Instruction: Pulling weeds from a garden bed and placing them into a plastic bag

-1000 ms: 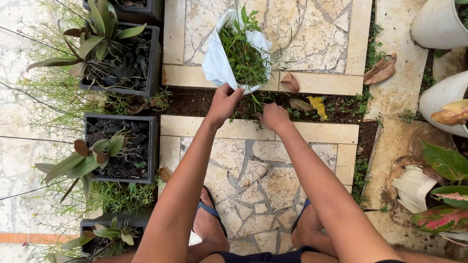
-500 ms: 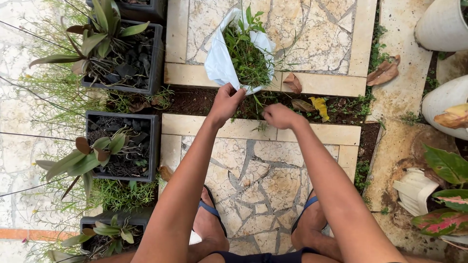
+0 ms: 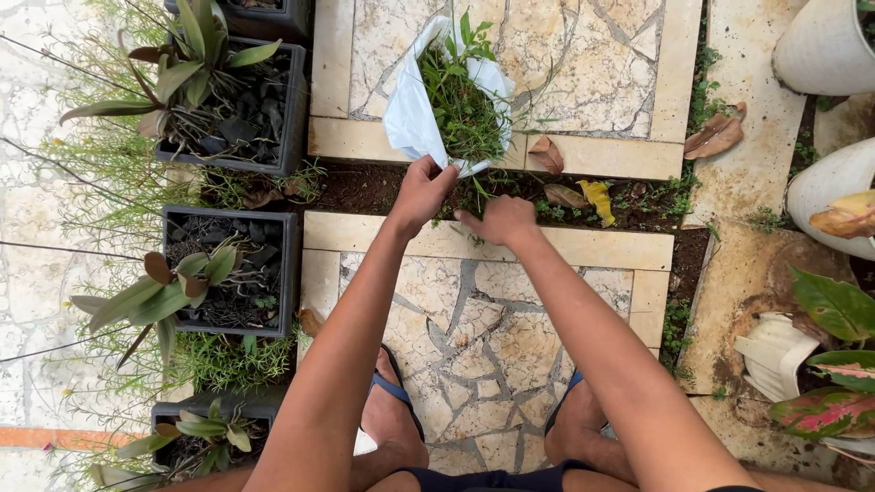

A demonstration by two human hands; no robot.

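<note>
Arms both stretched forward from my squat; left hand (image 3: 421,193) pinches the white bag's (image 3: 407,114) rim, right hand (image 3: 499,220) closed loosely, fingertips on weeds (image 3: 483,189) at the paving slab's (image 3: 474,319) far edge.

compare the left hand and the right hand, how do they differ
The left hand is closed on the rim of the white bag; the right hand holds nothing visible, fingers bent down at the soil strip. The left hand sits higher, at the bag's mouth; the right hand lies lower, by the paving edge. Both are bare and reach forward, close together.
</note>
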